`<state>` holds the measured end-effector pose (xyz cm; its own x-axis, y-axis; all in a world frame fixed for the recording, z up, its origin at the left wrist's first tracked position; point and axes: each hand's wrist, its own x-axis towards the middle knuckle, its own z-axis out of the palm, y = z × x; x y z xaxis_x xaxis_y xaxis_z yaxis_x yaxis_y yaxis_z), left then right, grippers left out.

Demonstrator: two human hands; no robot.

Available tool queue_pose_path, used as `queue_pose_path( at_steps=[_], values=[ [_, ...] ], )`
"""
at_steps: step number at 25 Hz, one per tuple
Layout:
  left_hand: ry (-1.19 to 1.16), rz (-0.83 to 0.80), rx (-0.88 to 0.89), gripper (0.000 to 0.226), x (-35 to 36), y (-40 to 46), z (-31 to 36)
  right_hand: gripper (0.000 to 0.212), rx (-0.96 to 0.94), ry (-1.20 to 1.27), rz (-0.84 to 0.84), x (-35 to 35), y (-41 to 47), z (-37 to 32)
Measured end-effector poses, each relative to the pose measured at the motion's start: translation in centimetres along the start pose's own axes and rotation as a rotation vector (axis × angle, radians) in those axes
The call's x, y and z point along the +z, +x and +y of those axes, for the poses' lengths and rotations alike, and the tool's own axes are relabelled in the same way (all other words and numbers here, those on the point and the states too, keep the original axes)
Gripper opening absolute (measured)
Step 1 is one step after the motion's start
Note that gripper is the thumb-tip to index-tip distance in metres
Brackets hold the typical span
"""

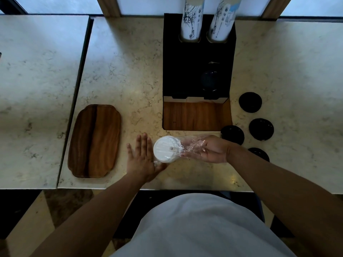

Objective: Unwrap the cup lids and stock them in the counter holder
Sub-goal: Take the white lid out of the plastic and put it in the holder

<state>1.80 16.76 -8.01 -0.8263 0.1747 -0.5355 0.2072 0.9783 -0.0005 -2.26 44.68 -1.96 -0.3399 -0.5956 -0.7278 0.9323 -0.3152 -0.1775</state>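
Near the front edge of the marble table (118, 75), a stack of white cup lids (166, 148) lying on its side, still inside clear plastic wrap (193, 145). Left hand (142, 158) flat and spread, fingers straight, palm pressed against the stack's left end. Right hand (211, 149) curled around the loose, crumpled wrap at the stack's right end, gripping it. Just behind the stack, toward the back edge, a black counter holder (198, 58) with a wooden front tray; two stacks of printed paper cups (207, 17) standing in its rear holes, one dark lid (209, 80) resting in a front slot. To the right of the holder, four black lids (250, 102) scattered flat on the table, the nearest one partly hidden by the right forearm. To the left of the hands, a wooden tray (95, 140) lying flat near the table's front left corner. Beyond a dark seam, a second marble surface at far left.
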Motion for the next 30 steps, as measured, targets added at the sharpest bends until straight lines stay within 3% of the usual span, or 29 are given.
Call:
queue_pose_path(
  at_steps=[9,16,22,25,27,30],
  values=[
    [0.020,-0.020,0.000,0.122,-0.5,-0.2,0.1,0.043,-0.047,-0.055,-0.088,-2.9,-3.2,-1.1],
    [0.027,-0.032,0.025,0.122,-0.8,-0.3,0.0,0.029,-0.186,-0.378,0.268,-4.8,-4.6,-1.4],
    [-0.013,-0.063,0.075,0.130,-2.9,-0.7,-1.6,0.045,-0.201,-0.631,0.366,-4.2,-2.6,-0.6],
    [-0.169,0.011,0.035,0.112,-4.1,-1.6,-2.4,0.047,-0.200,-0.781,0.375,-3.0,-1.8,-0.7],
    [-0.204,0.209,0.058,0.084,-4.6,-2.3,-2.7,0.047,-0.203,-0.905,0.393,-2.1,-1.3,-0.8],
    [-0.136,0.482,0.357,0.046,-4.9,-2.2,-2.4,0.044,-0.193,-0.977,0.405,-0.9,-0.5,-1.0]
  ],
)
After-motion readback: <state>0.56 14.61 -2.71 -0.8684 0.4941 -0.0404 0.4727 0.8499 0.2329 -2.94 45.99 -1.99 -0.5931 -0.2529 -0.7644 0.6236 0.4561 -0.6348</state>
